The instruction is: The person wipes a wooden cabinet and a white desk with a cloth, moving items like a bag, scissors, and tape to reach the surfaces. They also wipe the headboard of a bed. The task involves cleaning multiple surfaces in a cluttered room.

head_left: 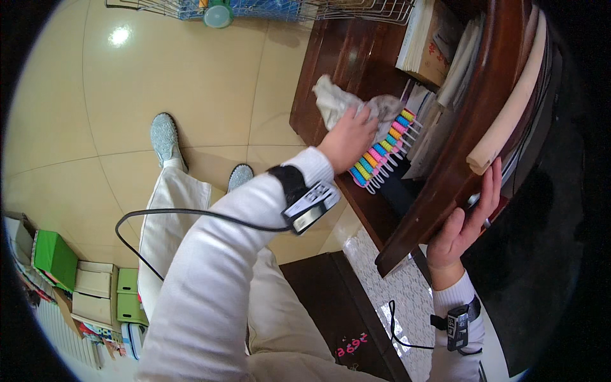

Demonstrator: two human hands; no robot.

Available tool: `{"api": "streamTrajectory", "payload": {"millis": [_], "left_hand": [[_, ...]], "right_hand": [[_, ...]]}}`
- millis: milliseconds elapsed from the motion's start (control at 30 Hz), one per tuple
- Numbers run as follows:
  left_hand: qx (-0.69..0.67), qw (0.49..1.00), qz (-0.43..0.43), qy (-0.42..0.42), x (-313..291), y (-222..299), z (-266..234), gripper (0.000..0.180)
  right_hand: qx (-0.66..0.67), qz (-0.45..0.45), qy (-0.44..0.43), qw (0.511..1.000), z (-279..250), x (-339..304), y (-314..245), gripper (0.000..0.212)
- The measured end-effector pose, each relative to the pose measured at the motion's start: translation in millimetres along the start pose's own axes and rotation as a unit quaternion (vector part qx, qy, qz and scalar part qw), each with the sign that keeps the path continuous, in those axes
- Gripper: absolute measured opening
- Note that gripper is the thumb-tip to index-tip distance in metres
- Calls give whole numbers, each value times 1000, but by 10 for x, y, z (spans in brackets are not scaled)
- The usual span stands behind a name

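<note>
My left hand (350,137) is closed on a crumpled grey-white cloth (337,105), which lies over a dark wooden shelf (344,54). Right beside the cloth is a counting rack (382,149) with rows of bright beads on white rods. Its far end lies close to the cloth. My right hand (464,223) rests against the dark wooden desk edge (439,172), thumb and fingers apart. The fingertips lie by the end of a long beige strip (509,95) running along that edge. Nothing shows held in the right hand.
Books and papers (423,41) stand in the shelf beyond the rack. A wire basket (267,9) with a green-lidded container (218,15) is at the top. Green boxes (56,258) stand at the lower left. A dark stool or bench (324,286) is by my legs.
</note>
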State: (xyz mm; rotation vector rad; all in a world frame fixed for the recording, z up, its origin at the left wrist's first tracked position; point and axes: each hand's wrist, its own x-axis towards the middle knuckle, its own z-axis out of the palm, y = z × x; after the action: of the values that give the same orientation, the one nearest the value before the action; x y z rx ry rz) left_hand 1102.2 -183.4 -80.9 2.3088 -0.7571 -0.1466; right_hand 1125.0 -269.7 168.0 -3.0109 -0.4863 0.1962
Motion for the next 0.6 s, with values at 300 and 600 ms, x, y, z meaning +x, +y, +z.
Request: {"api": "streamTrajectory", "payload": {"millis": [300,600], "left_hand": [[-141,983,-75,91,132,106,149,26],[-164,975,-82,126,466,14,123,22]], "right_hand": [[-4,19,3,1000,22,-45,9,63],[-5,18,1,1000,-3,-36,6,62]]}}
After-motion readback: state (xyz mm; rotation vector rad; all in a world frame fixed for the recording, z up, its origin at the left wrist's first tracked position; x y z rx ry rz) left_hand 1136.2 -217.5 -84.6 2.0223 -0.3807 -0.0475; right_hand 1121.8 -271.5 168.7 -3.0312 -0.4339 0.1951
